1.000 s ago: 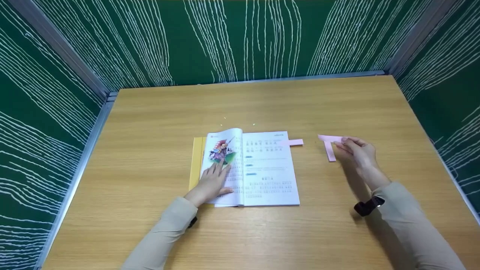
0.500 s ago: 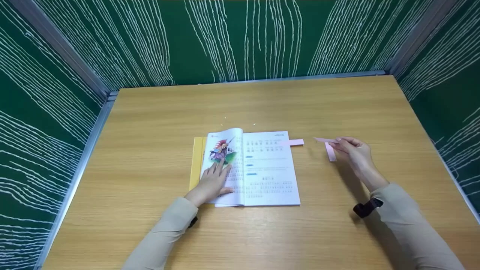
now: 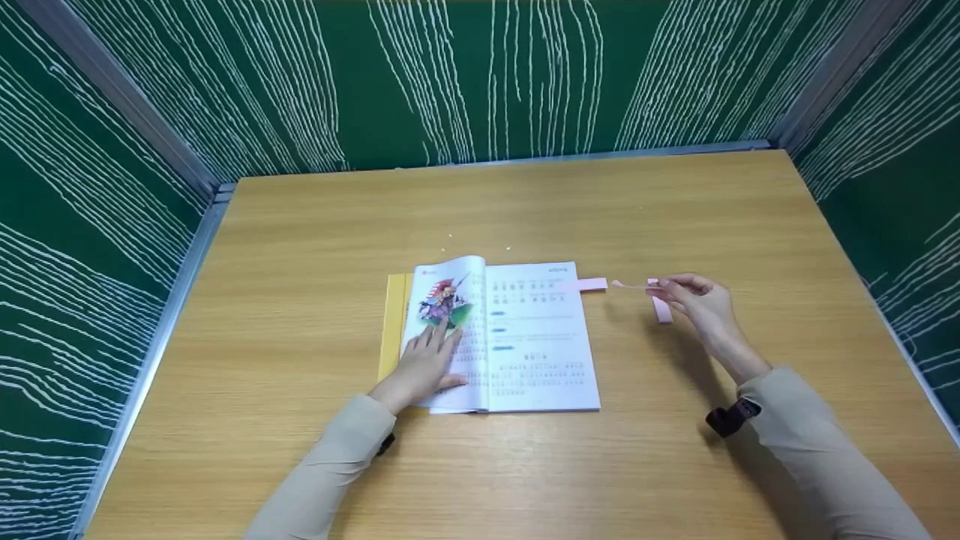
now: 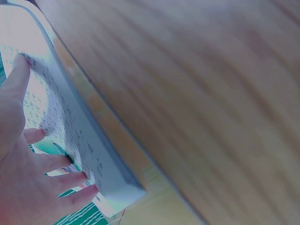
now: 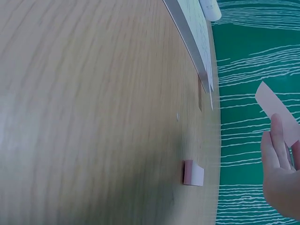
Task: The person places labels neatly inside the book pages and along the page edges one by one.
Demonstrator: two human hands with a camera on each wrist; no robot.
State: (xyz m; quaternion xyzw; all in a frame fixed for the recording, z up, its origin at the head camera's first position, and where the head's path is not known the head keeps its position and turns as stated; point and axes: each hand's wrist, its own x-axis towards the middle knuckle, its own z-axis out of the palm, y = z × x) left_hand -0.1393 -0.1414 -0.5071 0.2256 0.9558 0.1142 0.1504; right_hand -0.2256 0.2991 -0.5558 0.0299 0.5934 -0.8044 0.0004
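Note:
My left hand [image 3: 421, 366] rests with spread fingers on the left page of an open book [image 3: 538, 382], just below a colourful picture [image 3: 444, 301]. My right hand [image 3: 703, 307] is raised above the table, right of the book, and pinches a pink sticky note strip [image 5: 273, 104]. In the head view this strip is seen almost edge-on. Below it lies a small pink sticky note pad [image 3: 661, 311], partly covered by the right hand and strip. One more pink strip [image 3: 593, 285] lies on the right page and sticks out past its edge.
The book's yellow cover [image 3: 391, 322] shows at its left side. Tiny white scraps [image 3: 508, 248] lie on the wooden table [image 3: 300, 247] behind the book. Green walls with white lines [image 3: 525, 82] stand around the table's back and sides.
My right hand has moved slightly left with the pink strip, away from the pad and towards the book. The strip has turned edge-on. My left hand stays in place.

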